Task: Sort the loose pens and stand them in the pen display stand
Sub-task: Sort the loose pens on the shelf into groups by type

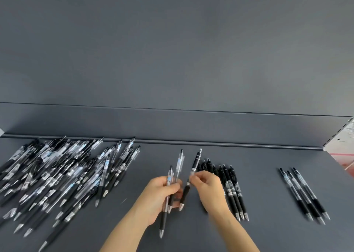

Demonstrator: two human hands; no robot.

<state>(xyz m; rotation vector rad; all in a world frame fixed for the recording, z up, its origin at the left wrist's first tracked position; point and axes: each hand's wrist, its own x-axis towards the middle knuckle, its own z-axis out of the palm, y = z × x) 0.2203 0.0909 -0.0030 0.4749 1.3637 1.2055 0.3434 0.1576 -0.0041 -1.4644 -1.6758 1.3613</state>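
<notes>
A big heap of loose black and clear pens (57,177) covers the left of the grey shelf (172,232). My left hand (157,196) grips two clear-barrelled pens (168,177) held upright, tips down. My right hand (210,188) pinches a black pen with a silver band (195,165), tilted beside them. Right behind my right hand lies a sorted group of black pens (231,190). Three clear pens with black grips (304,192) lie in a row at the far right. No display stand is in view.
A grey back panel (172,125) rises behind the shelf, with a low lip along its foot. The shelf's right edge (337,167) shows a perforated upright and a light floor beyond. Bare shelf lies between the pen groups.
</notes>
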